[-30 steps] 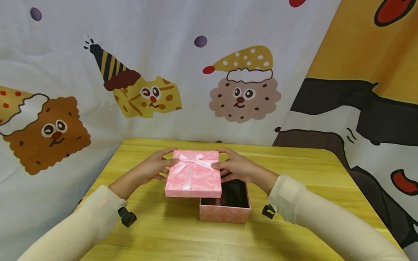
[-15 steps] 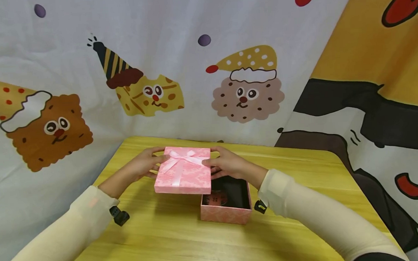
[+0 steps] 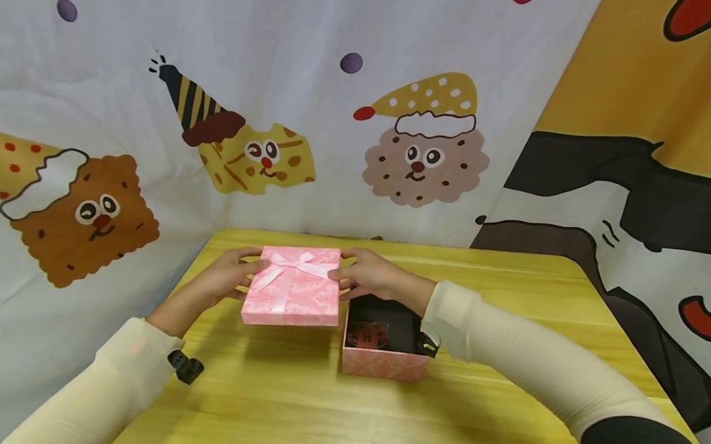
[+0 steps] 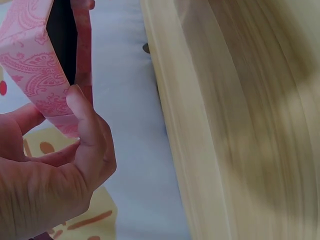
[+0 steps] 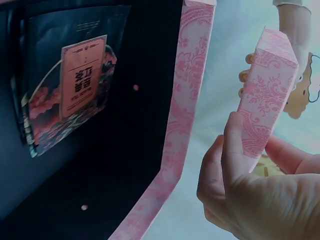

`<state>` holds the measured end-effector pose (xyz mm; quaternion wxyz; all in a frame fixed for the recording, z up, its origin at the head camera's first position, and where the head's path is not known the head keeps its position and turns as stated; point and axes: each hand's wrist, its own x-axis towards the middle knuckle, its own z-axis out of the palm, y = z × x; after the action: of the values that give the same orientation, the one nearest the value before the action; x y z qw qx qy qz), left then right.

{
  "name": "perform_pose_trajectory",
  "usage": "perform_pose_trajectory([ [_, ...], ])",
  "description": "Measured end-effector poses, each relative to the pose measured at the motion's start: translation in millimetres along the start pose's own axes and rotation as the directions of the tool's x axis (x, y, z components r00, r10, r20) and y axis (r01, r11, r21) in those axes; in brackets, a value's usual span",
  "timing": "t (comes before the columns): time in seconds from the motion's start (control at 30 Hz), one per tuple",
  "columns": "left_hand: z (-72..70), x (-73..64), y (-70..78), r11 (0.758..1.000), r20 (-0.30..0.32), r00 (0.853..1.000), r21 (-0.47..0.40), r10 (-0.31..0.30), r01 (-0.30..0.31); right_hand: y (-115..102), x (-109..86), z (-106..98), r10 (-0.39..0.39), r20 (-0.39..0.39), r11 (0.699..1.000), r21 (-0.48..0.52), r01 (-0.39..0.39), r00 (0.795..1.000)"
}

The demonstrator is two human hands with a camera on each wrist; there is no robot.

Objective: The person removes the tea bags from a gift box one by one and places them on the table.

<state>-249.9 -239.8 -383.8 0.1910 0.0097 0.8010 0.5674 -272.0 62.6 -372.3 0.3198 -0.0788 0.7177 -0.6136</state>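
Observation:
A pink patterned box lid with a ribbon bow is held above the table, left of its box. My left hand grips the lid's left edge, and my right hand grips its right edge. In the left wrist view, the left hand has its fingers curled at the lid's rim. Below my right wrist stands the pink box, uncovered, with a black inside. A dark tea packet with a pink label lies within it; the right wrist view shows it closely.
The box rests on a yellow wood-grain table. Behind the table hangs a white cloth printed with cartoon biscuits and cheese. A small black device is worn at the left wrist.
Both hands have carried the lid leftward, away from the box. More of the box's inside and the tea packet now show. The box has stayed in place.

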Motion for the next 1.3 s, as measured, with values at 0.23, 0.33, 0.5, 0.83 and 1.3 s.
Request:
perform_pose_trajectory([
  [0.23,-11.1,0.3,-4.0,1.000,-0.043,0.999,0.020,-0.020,0.021,-7.2,3.6,9.4,-0.011,0.000,1.000,-0.021,0.011,1.000],
  [0.33,-14.0,-0.5,-6.8,0.999,-0.066,0.997,0.044,-0.026,0.029,-7.3,5.4,13.6,-0.011,-0.001,1.000,-0.028,0.011,1.000],
  [0.5,-17.0,-1.3,-11.7,0.996,-0.087,0.996,0.084,-0.010,0.018,-5.6,8.3,19.7,-0.017,0.015,0.999,-0.029,0.017,1.000],
  [0.83,-18.9,1.8,-22.4,0.994,-0.110,0.994,0.102,-0.025,0.036,-1.2,11.5,31.2,-0.008,0.065,1.000,-0.017,0.009,0.998],
  [1.3,-15.5,4.4,-39.0,0.987,-0.115,0.992,0.144,-0.056,0.073,4.8,19.5,41.7,0.073,0.065,0.994,-0.081,-0.067,0.995],
])
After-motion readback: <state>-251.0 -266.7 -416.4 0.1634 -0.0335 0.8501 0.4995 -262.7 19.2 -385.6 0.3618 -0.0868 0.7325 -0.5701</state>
